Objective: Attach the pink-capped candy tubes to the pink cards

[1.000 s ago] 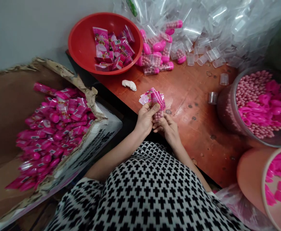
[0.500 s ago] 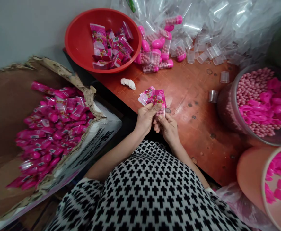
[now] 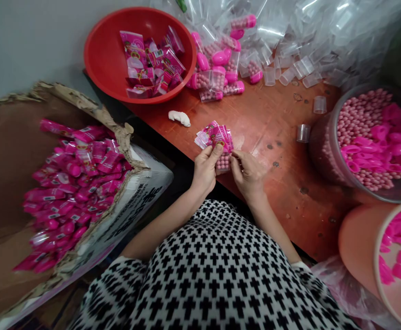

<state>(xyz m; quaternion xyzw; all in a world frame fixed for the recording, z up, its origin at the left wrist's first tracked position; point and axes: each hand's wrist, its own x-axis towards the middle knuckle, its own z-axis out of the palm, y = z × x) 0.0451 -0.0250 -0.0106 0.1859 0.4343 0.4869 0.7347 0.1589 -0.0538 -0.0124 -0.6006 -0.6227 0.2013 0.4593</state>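
My left hand (image 3: 204, 170) is closed on a small clear tube of pink candy balls (image 3: 222, 162), thumb lying over its upper part. A pink printed wrapper (image 3: 223, 134) covers the tube's upper end, while the balls show below. At the wrapper's right edge, the thumb and fingertips of my right hand (image 3: 251, 175) are pinched together; the exact contact is small to see. More pink printed wrappers (image 3: 203, 139) lie on the table just behind my left hand.
A red bowl (image 3: 95, 59) with wrapped packets stands back left. On the left, a torn carton (image 3: 148, 183) contains many packets. Filled tubes (image 3: 217, 78) and clear empty cups (image 3: 303, 68) crowd the back. A ball-filled tub (image 3: 324, 142) and a peach bucket (image 3: 354, 247) stand right.
My right hand has moved off the tube's lower end, out to the right, and now pinches at the wrapper's edge. More of the pink balls show. My left hand keeps its hold.
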